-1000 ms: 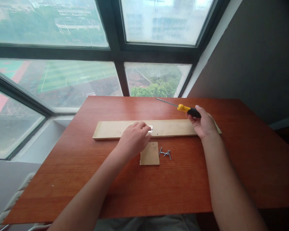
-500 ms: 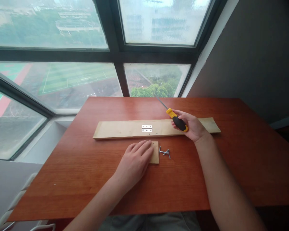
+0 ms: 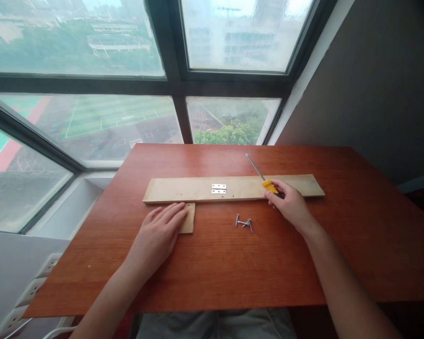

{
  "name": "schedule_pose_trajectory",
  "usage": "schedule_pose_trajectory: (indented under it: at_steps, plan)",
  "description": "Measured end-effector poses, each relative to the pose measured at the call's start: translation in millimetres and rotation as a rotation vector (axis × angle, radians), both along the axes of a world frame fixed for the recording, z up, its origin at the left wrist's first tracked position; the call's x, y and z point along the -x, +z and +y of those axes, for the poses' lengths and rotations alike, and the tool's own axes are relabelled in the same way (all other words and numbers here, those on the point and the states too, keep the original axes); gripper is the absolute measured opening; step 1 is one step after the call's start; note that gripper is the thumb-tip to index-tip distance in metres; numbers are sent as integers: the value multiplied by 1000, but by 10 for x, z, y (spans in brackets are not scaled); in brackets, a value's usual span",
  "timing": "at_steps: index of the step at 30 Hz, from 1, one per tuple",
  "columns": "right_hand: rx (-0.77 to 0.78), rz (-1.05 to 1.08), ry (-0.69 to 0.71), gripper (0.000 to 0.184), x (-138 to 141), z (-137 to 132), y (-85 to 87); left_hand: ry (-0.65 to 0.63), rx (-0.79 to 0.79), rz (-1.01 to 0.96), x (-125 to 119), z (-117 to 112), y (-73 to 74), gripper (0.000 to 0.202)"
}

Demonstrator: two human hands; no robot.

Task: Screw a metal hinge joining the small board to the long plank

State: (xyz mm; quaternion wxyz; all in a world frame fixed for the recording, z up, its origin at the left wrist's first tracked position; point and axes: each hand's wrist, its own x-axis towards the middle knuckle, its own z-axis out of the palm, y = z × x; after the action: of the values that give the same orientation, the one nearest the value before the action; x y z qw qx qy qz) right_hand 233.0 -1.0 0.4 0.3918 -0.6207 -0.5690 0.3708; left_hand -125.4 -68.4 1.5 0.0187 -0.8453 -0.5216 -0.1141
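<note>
My left hand (image 3: 159, 229) lies over a small wooden board (image 3: 188, 223), fingers along its far edge; my thumb is hidden. Only the board's right part shows, with a small dark hole near the top. In my right hand (image 3: 287, 202) is a screwdriver (image 3: 270, 186) with a yellow and black handle, its shaft pointing up and away to the left. Behind both hands stretches a long wooden plank (image 3: 176, 189). On its middle rests a silver hinge (image 3: 219, 189), with two dark holes in the plank just in front. Several screws (image 3: 245, 222) lie in a loose group between my hands.
All this rests on a reddish-brown table (image 3: 212, 273). Large windows with a dark frame (image 3: 176, 84) rise behind its far edge, and a grey wall (image 3: 374, 84) stands at the right. Power sockets (image 3: 31, 289) and a white cable sit below the table's left side.
My left hand has slid the small board left, away from the screws and up close to the plank's front edge. My right hand has shifted slightly right and lower with the screwdriver.
</note>
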Motion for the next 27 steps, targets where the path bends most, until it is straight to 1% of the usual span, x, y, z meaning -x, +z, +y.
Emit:
schedule_pose_trajectory:
  at_steps: [2, 4, 7, 9, 12, 16, 18, 21, 24, 27]
  plan:
    - [-30, -85, -5, 32, -29, -78, -36, 17, 1, -8, 32, 22, 39, 40]
    - [-46, -143, 5, 30, -25, -128, -71, 42, -6, -37, -9, 61, 101, 37]
    - [-65, -194, 14, 29, 11, -148, -118, 88, -35, -93, -166, 182, 201, 35]
    - [-74, -214, 14, 29, 35, -141, -138, 68, -37, -103, -287, 313, 238, 36]
    - [-83, -233, 13, 29, 51, -128, -145, 66, -20, -31, -427, 547, 209, 46]
    - [-85, -239, 12, 30, 56, -101, -144, 85, 64, 53, -498, 779, 73, 63]
    - [-85, -234, 14, 30, 70, -73, -154, 68, 58, 62, -490, 833, 25, 66]
    - [-83, -211, 37, 30, 124, -20, -176, 66, 28, 42, -416, 876, 10, 64]
    - [-79, -183, 68, 30, 217, 22, -189, 97, 38, 36, -267, 918, 27, 63]
    - [-77, -164, 97, 30, 330, 37, -176, 141, 57, 51, -66, 958, 48, 63]
